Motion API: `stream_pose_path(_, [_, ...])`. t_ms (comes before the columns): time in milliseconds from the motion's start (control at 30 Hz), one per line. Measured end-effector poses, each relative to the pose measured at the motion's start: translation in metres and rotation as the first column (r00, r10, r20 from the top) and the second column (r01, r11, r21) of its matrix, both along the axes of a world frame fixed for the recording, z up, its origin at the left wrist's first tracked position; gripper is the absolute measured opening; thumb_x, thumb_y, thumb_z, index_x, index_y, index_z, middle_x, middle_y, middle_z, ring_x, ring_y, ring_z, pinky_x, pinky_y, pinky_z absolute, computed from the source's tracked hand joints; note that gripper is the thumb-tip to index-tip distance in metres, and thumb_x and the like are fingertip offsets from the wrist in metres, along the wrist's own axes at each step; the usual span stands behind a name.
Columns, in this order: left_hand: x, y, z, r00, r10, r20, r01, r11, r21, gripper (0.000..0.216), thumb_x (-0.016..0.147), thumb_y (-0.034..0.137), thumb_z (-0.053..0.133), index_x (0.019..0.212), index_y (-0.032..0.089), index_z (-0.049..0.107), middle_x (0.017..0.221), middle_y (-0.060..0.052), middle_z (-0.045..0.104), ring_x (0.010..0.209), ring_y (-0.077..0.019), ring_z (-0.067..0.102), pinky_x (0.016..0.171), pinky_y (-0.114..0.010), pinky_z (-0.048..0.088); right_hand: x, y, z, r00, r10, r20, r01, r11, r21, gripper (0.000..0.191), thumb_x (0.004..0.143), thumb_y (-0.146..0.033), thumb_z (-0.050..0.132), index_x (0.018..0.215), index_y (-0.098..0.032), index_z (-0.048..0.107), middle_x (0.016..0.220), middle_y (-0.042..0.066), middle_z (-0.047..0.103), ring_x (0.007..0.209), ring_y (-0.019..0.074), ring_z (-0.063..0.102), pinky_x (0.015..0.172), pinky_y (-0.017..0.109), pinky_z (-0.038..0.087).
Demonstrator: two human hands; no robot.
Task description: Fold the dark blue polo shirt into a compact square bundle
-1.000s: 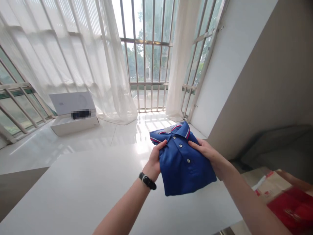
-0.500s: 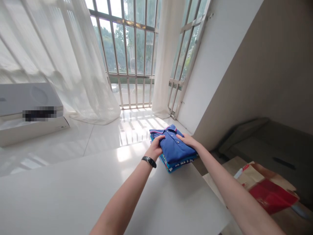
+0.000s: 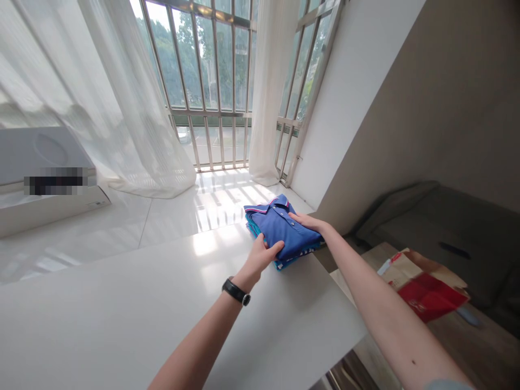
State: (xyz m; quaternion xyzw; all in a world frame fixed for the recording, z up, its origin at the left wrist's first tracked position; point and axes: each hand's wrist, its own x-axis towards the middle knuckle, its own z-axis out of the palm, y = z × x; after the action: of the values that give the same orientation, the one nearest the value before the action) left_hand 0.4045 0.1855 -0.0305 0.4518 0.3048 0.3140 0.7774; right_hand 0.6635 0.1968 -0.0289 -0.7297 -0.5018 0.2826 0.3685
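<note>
A folded blue polo shirt (image 3: 280,230) with a red-and-white striped collar lies on top of a small stack of folded clothes (image 3: 284,261) at the far right corner of a white table (image 3: 162,314). My left hand (image 3: 262,257), with a black watch on the wrist, rests against the near left edge of the stack, thumb on the shirt. My right hand (image 3: 306,221) lies flat on the shirt's right side, fingers stretched out.
Right of the table stands a wooden surface with a red and brown paper bag (image 3: 422,287). A dark sofa (image 3: 447,233) sits by the wall. On the glossy floor lies an open white box (image 3: 44,184), with barred windows and sheer curtains (image 3: 122,108) behind.
The blue shirt, held up in both hands a second ago, has gone down onto the stack at the table's corner. Both hands now rest on it, the left slid to the near edge.
</note>
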Motion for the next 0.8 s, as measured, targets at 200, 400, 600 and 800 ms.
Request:
stream_pose_path(200, [-0.024,0.003,-0.005,0.943,0.252,-0.218,-0.21,0.957,0.199,0.099,0.075,0.057,0.076,0.151,0.02,0.024,0.154,-0.021,0.033,0.14,-0.0342,0.037,0.113,-0.045,0.035,-0.014,-0.014,-0.004,0.934,0.122,-0.337,-0.18,0.973,-0.148,0.057,0.088,-0.058,0.058,0.125,-0.015,0.063,0.119,0.013,0.073,0.103,0.0291,0.071,0.095,0.044,0.056])
stream_pose_path(400, [-0.071,-0.024,0.001,0.999,0.042,-0.02,-0.039,0.988,0.148,0.097,0.077,0.047,0.079,0.153,0.025,0.024,0.156,-0.014,0.038,0.139,-0.0314,0.042,0.115,-0.043,0.037,-0.077,-0.048,-0.011,0.901,0.147,-0.409,-0.207,0.972,-0.107,0.07,0.087,-0.062,0.06,0.142,-0.019,0.049,0.143,0.01,0.057,0.128,0.0289,0.056,0.11,0.043,0.044])
stream_pose_path(600, [-0.191,-0.058,0.001,0.966,0.132,-0.221,-0.082,0.972,0.22,0.09,0.08,0.047,0.076,0.152,0.024,0.028,0.154,-0.014,0.041,0.138,-0.0335,0.044,0.115,-0.045,0.039,-0.192,-0.079,-0.01,0.971,0.142,-0.19,-0.175,0.97,-0.17,0.081,0.087,-0.07,0.05,0.144,-0.013,0.043,0.146,0.018,0.051,0.135,0.0337,0.047,0.115,0.048,0.033])
stream_pose_path(800, [-0.305,-0.091,0.011,0.899,0.316,-0.304,-0.278,0.947,0.164,0.101,0.078,0.048,0.077,0.157,0.031,0.016,0.16,-0.01,0.033,0.141,-0.0332,0.041,0.114,-0.043,0.04,-0.3,-0.084,-0.007,0.908,0.337,-0.25,-0.37,0.923,-0.102,0.074,0.089,-0.071,0.045,0.14,-0.018,0.047,0.144,0.016,0.053,0.136,0.0329,0.046,0.116,0.05,0.031])
